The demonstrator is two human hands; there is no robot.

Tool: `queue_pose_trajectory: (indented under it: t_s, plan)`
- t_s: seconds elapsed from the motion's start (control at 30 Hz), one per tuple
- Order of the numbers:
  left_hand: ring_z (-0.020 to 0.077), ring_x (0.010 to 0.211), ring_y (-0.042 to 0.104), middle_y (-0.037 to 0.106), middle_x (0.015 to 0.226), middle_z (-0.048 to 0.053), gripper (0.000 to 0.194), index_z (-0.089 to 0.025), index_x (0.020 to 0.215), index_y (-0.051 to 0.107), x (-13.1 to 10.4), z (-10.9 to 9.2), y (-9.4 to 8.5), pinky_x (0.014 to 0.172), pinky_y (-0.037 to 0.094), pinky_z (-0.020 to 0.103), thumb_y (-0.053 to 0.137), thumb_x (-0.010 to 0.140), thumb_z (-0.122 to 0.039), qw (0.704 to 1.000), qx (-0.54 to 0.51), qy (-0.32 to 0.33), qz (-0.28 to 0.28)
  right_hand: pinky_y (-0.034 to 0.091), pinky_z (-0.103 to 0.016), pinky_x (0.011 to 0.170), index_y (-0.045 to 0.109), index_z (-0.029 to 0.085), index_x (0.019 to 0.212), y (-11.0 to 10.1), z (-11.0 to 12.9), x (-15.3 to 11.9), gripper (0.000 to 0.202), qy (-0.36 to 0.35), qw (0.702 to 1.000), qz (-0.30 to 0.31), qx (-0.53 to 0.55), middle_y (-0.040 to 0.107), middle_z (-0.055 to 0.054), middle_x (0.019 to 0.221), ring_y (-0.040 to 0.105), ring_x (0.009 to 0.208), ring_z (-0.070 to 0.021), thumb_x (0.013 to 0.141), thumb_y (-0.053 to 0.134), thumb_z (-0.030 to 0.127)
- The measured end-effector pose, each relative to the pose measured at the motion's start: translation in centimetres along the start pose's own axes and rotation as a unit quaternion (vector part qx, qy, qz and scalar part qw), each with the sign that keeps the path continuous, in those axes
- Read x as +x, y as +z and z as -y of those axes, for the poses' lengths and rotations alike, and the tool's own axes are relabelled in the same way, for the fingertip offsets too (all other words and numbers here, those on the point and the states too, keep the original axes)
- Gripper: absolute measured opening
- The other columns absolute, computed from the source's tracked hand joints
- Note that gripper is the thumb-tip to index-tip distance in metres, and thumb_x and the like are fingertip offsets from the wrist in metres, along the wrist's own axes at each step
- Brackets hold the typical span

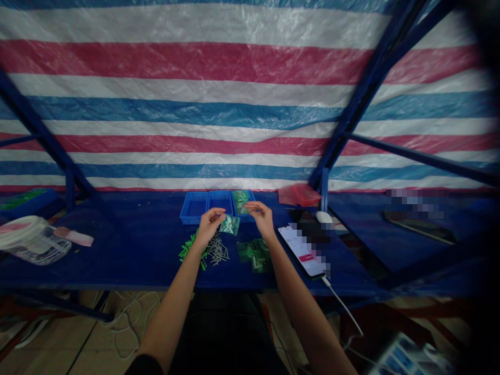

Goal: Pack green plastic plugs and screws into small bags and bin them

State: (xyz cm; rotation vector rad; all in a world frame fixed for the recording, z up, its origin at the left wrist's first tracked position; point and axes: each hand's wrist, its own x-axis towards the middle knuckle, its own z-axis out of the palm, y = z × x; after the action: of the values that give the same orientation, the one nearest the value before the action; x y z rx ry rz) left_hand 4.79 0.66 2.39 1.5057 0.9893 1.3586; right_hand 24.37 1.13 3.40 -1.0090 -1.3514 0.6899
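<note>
Blue table (136, 245); three-compartment tray (195, 203) near its far edge. Right hand (261, 214) at tray's right compartment, fingers bent, can't tell if gripping. Left hand (210, 221) pinches green packet (229, 225) just off tray's near edge. Filled bags (255, 255) toward table's near edge, beside right forearm. Screws (217, 250) left of them, touching green plugs (187, 247).

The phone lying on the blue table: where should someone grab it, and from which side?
I'd take the phone by its two long edges, around the middle, coming from above with the grip across its narrow width. It lies flat, screen up, so the thin long sides offer the shortest span. The near end looks worse: a white cable is plugged in there.
</note>
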Motion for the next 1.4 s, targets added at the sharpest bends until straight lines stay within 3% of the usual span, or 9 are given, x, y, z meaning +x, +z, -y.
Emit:
queue_pose_trajectory:
  t_s: [0.07, 0.23, 0.37, 0.53, 0.67, 0.8, 1.03, 1.17, 1.4]
  plan:
    - [0.0068, 0.05, 0.044, 0.061, 0.071, 0.001, 0.035, -0.015, 0.094, 0.063, 0.1, -0.1, -0.1, 0.047, 0.033, 0.019, 0.065, 0.07, -0.04, 0.999, -0.034, 0.0, -0.035, 0.044, -0.028, 0.065, 0.065, 0.019, 0.087, 0.0, 0.2, 0.0, 0.023, 0.003, 1.0, 0.017, -0.016, 0.067, -0.003, 0.082, 0.058, 0.074, -0.0166, 0.069, 0.056, 0.03]
    - [0.0063, 0.054, 0.046, 0.061, 0.076, 0.002, 0.036, -0.015, 0.093, 0.062, 0.2, -0.1, -0.2, 0.048, 0.035, 0.018, 0.068, 0.067, -0.04, 0.99, -0.102, 0.0, -0.098, 0.04, -0.026, 0.056, 0.068, 0.019, 0.086, 0.5, -0.1, -0.3, 0.03, 0.046, 0.993, 0.108, -0.021, 0.06, 0.0, 0.059, 0.053, 0.056, -0.0138, 0.071, 0.061, 0.044]
    - [0.0056, 0.053, 0.046, 0.06, 0.075, 0.001, 0.036, -0.015, 0.091, 0.061, 0.1, -0.2, 0.0, 0.048, 0.035, 0.018, 0.069, 0.067, -0.04, 0.987, -0.125, -0.008, -0.1, 0.035, -0.024, 0.048, 0.067, 0.018, 0.085, 1.1, 0.1, -0.8, 0.034, 0.051, 0.988, 0.138, -0.05, 0.053, 0.003, 0.048, 0.046, 0.046, -0.0115, 0.07, 0.064, 0.048]
    - [0.0056, 0.052, 0.046, 0.061, 0.076, 0.001, 0.037, -0.015, 0.091, 0.061, 0.0, -0.3, 0.4, 0.048, 0.036, 0.018, 0.069, 0.066, -0.041, 0.989, -0.116, -0.02, -0.085, 0.029, -0.023, 0.043, 0.061, 0.019, 0.068, 1.5, 0.6, -1.0, 0.033, 0.074, 0.98, 0.185, -0.001, 0.045, 0.006, 0.042, 0.039, 0.039, -0.009, 0.068, 0.063, 0.052]
    - [0.0069, 0.054, 0.047, 0.061, 0.074, 0.001, 0.036, -0.015, 0.092, 0.063, -0.1, -0.2, 0.4, 0.048, 0.035, 0.019, 0.067, 0.069, -0.042, 0.993, -0.078, -0.015, -0.087, 0.028, -0.022, 0.042, 0.058, 0.02, 0.068, 1.7, 0.2, -0.9, 0.033, 0.085, 0.983, 0.16, 0.038, 0.045, 0.007, 0.041, 0.038, 0.038, -0.0083, 0.065, 0.066, 0.051]
    - [0.0087, 0.056, 0.049, 0.061, 0.068, 0.001, 0.032, -0.015, 0.085, 0.065, -0.1, -0.2, 0.5, 0.049, 0.035, 0.02, 0.064, 0.071, -0.043, 0.995, -0.03, -0.01, -0.096, 0.027, -0.022, 0.039, 0.058, 0.02, 0.074, 1.7, -0.2, -0.8, 0.033, 0.105, 0.984, 0.131, 0.057, 0.054, 0.004, 0.048, 0.038, 0.038, -0.0081, 0.064, 0.067, 0.051]
    - [0.0126, 0.066, 0.057, 0.067, 0.081, 0.005, 0.033, -0.015, 0.092, 0.065, -0.4, -0.7, 0.5, 0.055, 0.041, 0.022, 0.062, 0.073, -0.042, 0.995, -0.067, -0.012, -0.068, 0.034, -0.022, 0.041, 0.064, 0.019, 0.081, 1.4, 0.5, -0.8, 0.034, 0.095, 0.985, 0.129, 0.067, 0.067, -0.004, 0.072, 0.047, 0.049, -0.01, 0.068, 0.063, 0.051]
    - [0.0147, 0.071, 0.059, 0.068, 0.086, 0.006, 0.029, -0.016, 0.083, 0.066, -0.5, -1.0, 0.4, 0.058, 0.042, 0.023, 0.058, 0.075, -0.042, 0.996, -0.061, 0.0, -0.065, 0.035, -0.022, 0.042, 0.068, 0.02, 0.08, 1.2, 1.2, -0.8, 0.034, 0.083, 0.988, 0.113, 0.063, 0.061, -0.002, 0.061, 0.05, 0.052, -0.012, 0.071, 0.06, 0.051]
    - [0.0159, 0.07, 0.059, 0.068, 0.082, 0.006, 0.031, -0.015, 0.08, 0.068, -0.6, -1.4, 0.6, 0.059, 0.041, 0.024, 0.059, 0.072, -0.043, 0.997, -0.033, -0.012, -0.062, 0.035, -0.024, 0.044, 0.069, 0.021, 0.079, 1.4, 0.9, -0.7, 0.029, 0.076, 0.993, 0.08, 0.041, 0.059, 0.0, 0.057, 0.051, 0.052, -0.0133, 0.061, 0.07, 0.043]
